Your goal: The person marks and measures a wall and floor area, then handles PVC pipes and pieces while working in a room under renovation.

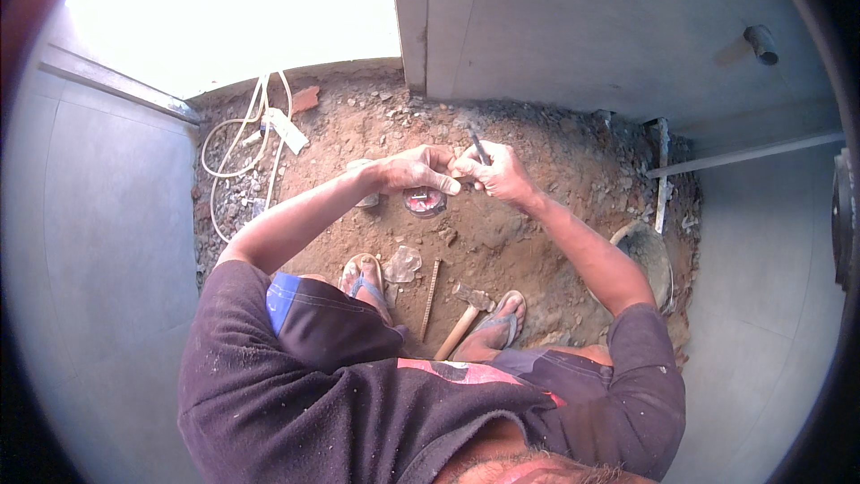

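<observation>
My left hand (414,170) and my right hand (497,172) meet in front of me, above a dirt floor (528,215). The right hand grips a thin dark pencil-like tool (479,149) that sticks up past its fingers. The left hand's fingers are closed around something small at the point where the hands touch; what it is stays hidden. Under the hands, on the dirt, lies a small round red object (424,203). Between my sandalled feet rest a hammer (466,315) with a wooden handle and a ridged steel rod (431,298).
A white cable (235,148) with a power strip (287,130) lies at the back left. A dirty bucket (649,255) sits at the right. Grey plastered walls (107,260) close in on both sides; a metal bar (663,175) leans at the right wall. Bright opening at the top left.
</observation>
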`<state>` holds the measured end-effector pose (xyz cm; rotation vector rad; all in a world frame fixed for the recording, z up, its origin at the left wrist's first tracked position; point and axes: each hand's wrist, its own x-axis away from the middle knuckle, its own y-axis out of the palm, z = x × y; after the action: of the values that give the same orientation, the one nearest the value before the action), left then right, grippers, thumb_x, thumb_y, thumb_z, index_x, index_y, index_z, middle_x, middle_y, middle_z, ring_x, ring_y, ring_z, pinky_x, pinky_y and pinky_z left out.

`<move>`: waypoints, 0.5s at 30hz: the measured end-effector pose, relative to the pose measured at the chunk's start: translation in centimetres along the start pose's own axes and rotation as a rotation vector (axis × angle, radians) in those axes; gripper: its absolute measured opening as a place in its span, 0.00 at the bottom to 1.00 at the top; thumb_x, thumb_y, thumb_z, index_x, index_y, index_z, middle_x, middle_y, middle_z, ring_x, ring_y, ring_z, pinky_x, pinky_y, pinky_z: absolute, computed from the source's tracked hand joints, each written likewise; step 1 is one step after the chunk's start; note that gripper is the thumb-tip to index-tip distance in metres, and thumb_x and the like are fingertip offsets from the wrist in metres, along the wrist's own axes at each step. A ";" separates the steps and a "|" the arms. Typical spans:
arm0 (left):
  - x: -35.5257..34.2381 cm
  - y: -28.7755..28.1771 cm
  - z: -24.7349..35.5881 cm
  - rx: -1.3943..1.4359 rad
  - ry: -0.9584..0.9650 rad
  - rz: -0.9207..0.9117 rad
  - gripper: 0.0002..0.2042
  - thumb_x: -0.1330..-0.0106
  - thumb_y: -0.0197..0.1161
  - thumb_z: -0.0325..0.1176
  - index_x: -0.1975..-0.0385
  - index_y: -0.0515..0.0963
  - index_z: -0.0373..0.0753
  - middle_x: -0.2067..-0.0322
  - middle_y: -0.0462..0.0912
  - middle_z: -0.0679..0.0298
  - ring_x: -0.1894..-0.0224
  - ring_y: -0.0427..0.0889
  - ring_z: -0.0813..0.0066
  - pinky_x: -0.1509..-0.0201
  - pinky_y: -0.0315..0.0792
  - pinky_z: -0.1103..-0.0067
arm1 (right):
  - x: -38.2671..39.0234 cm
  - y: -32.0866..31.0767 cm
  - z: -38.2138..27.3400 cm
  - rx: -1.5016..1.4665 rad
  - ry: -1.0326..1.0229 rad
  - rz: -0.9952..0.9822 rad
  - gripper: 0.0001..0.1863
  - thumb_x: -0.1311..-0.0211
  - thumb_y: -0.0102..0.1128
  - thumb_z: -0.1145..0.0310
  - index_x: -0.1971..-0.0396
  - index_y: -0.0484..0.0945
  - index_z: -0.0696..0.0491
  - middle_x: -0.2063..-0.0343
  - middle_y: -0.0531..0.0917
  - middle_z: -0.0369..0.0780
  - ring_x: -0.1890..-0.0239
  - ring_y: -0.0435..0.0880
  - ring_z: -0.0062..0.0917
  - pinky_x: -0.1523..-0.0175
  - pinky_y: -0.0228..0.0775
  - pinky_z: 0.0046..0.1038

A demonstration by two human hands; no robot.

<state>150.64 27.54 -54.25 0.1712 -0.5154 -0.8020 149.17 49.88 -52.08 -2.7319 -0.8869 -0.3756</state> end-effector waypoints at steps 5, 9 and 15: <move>0.0 1.5 -0.8 0.209 -0.084 -0.028 0.14 0.39 0.73 0.29 0.55 0.80 0.37 0.66 0.83 0.73 0.67 0.80 0.87 0.63 0.75 0.87 | 0.6 0.7 1.0 -0.031 0.088 -0.018 0.11 0.35 0.65 0.62 0.67 0.82 0.55 0.74 0.84 0.33 0.77 0.77 0.13 0.74 0.68 0.19; 0.5 2.1 -1.7 0.262 -0.103 -0.091 0.19 0.39 0.72 0.31 0.51 0.75 0.36 0.67 0.80 0.71 0.67 0.79 0.85 0.64 0.74 0.85 | 1.1 0.8 1.3 -0.083 0.099 -0.055 0.10 0.35 0.63 0.63 0.66 0.82 0.55 0.75 0.84 0.33 0.78 0.77 0.13 0.75 0.67 0.18; 0.0 2.1 -3.9 0.127 -0.082 -0.092 0.20 0.38 0.70 0.29 0.48 0.70 0.38 0.66 0.77 0.72 0.63 0.76 0.85 0.59 0.72 0.83 | 1.3 0.6 1.3 -0.071 0.117 -0.057 0.10 0.35 0.62 0.64 0.65 0.81 0.56 0.76 0.82 0.33 0.78 0.77 0.13 0.76 0.66 0.18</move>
<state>153.95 28.81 -56.89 0.2817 -0.6405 -0.8686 150.74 50.54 -53.01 -2.7200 -0.9392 -0.5818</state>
